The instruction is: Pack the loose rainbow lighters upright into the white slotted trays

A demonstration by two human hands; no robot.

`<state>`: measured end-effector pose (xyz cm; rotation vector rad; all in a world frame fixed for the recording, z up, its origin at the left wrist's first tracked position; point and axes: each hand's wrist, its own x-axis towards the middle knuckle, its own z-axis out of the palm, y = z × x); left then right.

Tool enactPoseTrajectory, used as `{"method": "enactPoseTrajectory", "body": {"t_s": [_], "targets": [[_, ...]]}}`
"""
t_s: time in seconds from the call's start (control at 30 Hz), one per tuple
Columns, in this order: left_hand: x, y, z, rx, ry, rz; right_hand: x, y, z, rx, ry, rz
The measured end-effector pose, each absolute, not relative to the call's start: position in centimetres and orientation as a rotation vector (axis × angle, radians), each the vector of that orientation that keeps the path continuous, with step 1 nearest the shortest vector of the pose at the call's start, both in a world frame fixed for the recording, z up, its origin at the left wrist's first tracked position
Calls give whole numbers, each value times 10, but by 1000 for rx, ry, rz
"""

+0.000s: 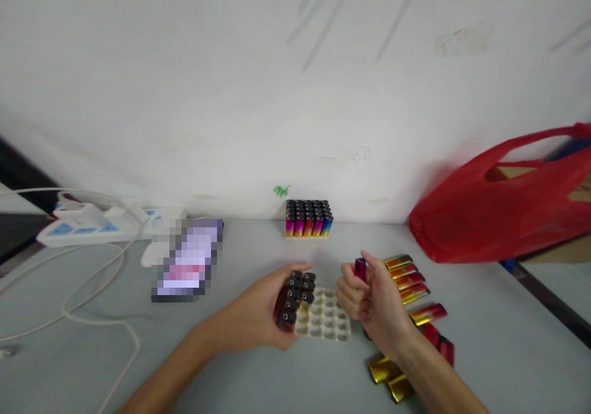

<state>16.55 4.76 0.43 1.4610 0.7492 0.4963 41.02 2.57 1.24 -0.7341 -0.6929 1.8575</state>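
Observation:
My left hand (252, 312) is curled round the left side of a pale moulded tray (339, 329). Several black-topped lighters (292, 296) stand upright in its left columns, the outer ones against my palm. Bare sockets show across the middle and right of the tray. Just right of it, my right hand (378, 309) is closed round one magenta lighter (360, 268), held upright between thumb and fingers. Beneath and beside that hand lie several shiny loose lighters (406, 278) in red and gold, partly hidden by the wrist.
A full block of colourful lighters (308, 220) stands against the wall. On the left are a phone (189, 260), a white power strip (92, 226) and trailing cables (69, 309). A red bag (484, 217) sits at the right back, near the table edge.

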Motion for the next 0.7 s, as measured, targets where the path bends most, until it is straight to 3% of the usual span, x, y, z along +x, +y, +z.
{"method": "enactPoseTrajectory", "body": {"t_s": [0.7], "targets": [[166,48,3,1462,724,514,407,25,12,-827,-649,1818]]}}
